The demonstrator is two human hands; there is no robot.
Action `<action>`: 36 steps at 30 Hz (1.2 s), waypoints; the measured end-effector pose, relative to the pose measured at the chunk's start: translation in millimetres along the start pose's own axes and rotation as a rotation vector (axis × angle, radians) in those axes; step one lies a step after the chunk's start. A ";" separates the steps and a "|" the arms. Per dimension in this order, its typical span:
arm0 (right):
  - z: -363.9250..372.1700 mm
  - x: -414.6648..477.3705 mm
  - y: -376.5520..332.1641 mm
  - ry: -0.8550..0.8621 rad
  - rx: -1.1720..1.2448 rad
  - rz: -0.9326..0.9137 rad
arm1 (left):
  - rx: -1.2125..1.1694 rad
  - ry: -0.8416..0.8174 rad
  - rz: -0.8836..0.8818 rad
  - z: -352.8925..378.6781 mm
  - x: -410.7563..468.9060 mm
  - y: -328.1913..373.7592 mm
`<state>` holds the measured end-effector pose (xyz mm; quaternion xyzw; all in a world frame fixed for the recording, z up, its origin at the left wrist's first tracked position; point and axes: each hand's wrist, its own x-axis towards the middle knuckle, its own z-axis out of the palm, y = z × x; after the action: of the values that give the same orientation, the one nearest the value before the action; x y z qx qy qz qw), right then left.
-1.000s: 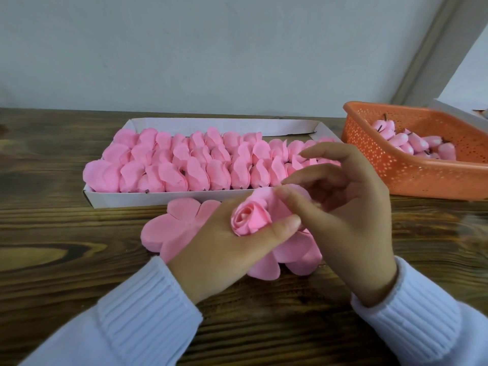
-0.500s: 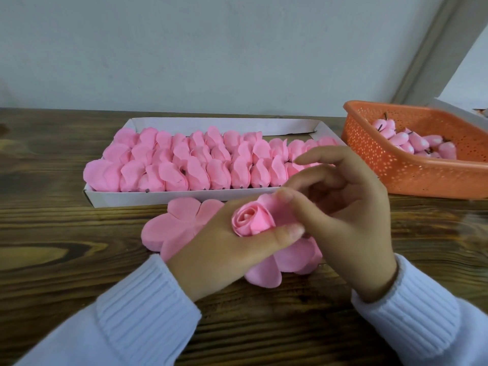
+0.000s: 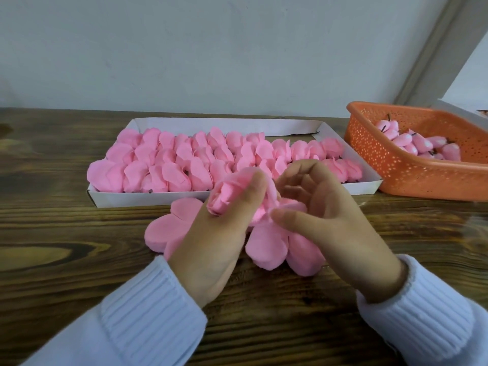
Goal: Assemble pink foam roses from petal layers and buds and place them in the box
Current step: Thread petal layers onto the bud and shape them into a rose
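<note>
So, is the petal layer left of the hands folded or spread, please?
Spread: the layer lies flat on the table, lobes fanned out.

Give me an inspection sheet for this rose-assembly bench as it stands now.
Surface: wooden table, dark grained.
Job's things: white box holds rows of finished roses; orange basket at the right holds buds; a stack of petal layers lies in front of the box; one rose is in hand, its outer petals spread beneath.
Clutter: nothing seen.
Grippers: left hand grips the rose; right hand pinches its outer petals.
Cables: nothing seen.
Surroundings: grey wall behind; white edge behind the basket, unclear what.
</note>
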<state>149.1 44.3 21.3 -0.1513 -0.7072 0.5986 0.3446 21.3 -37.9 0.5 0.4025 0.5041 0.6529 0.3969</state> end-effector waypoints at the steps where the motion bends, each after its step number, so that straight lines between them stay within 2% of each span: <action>1: 0.8 -0.4 0.4 -0.024 -0.037 0.035 | -0.002 0.013 -0.005 0.2 -0.1 0.4; 4: 6.0 -2.4 0.0 -0.076 0.000 0.084 | -0.037 0.018 -0.005 1.0 0.1 3.8; 11: 11.5 -0.2 4.8 -0.027 0.274 0.166 | -0.028 -0.001 0.008 5.3 -2.4 2.7; 15: 10.9 1.4 4.3 -0.025 0.371 0.206 | -0.144 -0.211 0.071 4.9 -4.0 8.7; 22: 3.9 1.9 -0.8 -0.158 0.558 0.312 | 0.039 -0.438 0.115 -2.0 -1.6 14.6; 28: 3.8 1.6 -0.9 -0.285 0.560 0.355 | 0.081 -0.332 0.175 -0.9 -3.7 13.2; 34: -0.9 4.2 0.5 -0.175 0.532 0.350 | 0.019 -0.257 0.218 2.2 -7.5 18.0; 36: -2.3 4.0 -1.7 -0.112 0.332 0.328 | -0.038 -0.169 0.173 0.8 -4.9 17.7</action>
<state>148.1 48.1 24.2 -0.1717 -0.5830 0.7621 0.2231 21.8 -45.3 17.3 0.4905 0.4197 0.6580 0.3878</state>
